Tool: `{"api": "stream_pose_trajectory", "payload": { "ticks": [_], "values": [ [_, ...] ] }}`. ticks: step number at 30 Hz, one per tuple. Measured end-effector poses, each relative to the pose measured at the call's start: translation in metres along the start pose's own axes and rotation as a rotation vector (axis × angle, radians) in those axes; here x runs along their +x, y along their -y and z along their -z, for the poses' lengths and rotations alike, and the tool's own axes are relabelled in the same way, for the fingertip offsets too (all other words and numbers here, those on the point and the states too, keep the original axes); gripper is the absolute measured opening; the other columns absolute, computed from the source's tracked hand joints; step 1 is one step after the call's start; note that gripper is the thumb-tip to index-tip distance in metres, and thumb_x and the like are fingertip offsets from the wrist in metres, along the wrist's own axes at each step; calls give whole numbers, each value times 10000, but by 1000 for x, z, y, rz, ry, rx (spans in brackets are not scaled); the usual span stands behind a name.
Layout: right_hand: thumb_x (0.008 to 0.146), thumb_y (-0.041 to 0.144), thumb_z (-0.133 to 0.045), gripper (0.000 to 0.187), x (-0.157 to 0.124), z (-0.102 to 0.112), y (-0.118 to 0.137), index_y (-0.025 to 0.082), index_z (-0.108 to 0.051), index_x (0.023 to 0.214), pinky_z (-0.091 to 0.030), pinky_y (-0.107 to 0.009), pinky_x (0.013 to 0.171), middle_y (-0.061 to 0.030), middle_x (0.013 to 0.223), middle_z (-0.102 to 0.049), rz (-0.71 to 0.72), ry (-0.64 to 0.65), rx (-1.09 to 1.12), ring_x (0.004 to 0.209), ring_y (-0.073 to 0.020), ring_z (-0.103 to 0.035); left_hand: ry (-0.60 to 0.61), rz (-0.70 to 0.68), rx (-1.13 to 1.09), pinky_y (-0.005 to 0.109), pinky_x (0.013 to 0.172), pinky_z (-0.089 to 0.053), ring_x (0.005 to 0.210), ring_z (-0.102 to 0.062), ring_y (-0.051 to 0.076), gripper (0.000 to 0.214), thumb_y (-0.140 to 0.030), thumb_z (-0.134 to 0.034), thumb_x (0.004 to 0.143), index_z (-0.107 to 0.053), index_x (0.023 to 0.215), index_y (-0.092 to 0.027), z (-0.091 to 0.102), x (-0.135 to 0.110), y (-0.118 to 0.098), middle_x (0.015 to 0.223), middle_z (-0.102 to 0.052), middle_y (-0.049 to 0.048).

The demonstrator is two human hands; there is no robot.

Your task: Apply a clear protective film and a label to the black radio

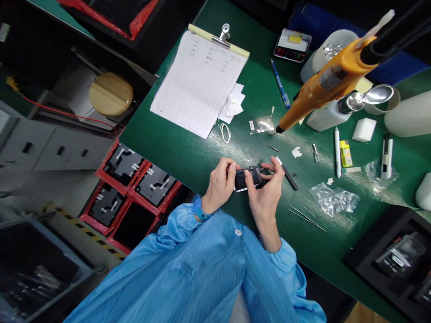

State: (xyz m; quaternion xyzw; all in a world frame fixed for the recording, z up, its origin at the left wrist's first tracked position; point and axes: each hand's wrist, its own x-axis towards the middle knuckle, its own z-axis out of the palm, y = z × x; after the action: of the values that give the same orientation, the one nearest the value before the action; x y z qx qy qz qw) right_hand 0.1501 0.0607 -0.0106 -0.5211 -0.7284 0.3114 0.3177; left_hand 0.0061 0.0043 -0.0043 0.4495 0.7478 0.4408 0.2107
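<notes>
A small black electronic device (pixel 241 178), with a dark face and a lighter lower edge, is held between both hands above the green bench. My left hand (pixel 219 183) pinches its left end between thumb and fingers. On the right end, my right hand (pixel 266 190) presses its thumb against the face, with the fingers bent around the far side. The fingers partly cover the device, so its exact kind is unclear. Just past my right fingers lies a slim black-handled tool (pixel 290 178). Tweezers (pixel 308 217) rest to the right of my right wrist.
An orange electric screwdriver (pixel 318 87) hangs over the bench. Beyond the hands lie a clipboard (pixel 204 80), a white cord loop (pixel 225 133) and a blue pen (pixel 279 83). Rightward are a clear plastic bag (pixel 335 199), a pump bottle (pixel 328 114) and a black foam tray (pixel 367 242).
</notes>
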Motion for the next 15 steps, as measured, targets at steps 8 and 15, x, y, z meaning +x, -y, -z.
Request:
{"api": "stream_pose_trajectory", "payload": {
  "ticks": [8, 15],
  "values": [
    [1128, 430, -666, 481, 5, 0, 1, 215, -556, 1544, -667, -384, 813, -91, 1193, -764, -15, -89, 7, 843, -193, -718, -20, -30, -15, 316, 838, -623, 873, -808, 180, 274, -431, -419, 1249, -575, 1096, -265, -1, 1, -1, 965, -812, 29],
    [1126, 415, -657, 453, 4, -1, 0, 202, -562, 1515, -674, -400, 821, -98, 1179, -768, -50, -70, 26, 847, -196, -723, 28, -95, -11, 417, 1021, -669, 1124, -807, 230, 489, -528, -639, 1164, -459, 1520, -244, 16, -17, 11, 1306, -787, 125]
  ]
}}
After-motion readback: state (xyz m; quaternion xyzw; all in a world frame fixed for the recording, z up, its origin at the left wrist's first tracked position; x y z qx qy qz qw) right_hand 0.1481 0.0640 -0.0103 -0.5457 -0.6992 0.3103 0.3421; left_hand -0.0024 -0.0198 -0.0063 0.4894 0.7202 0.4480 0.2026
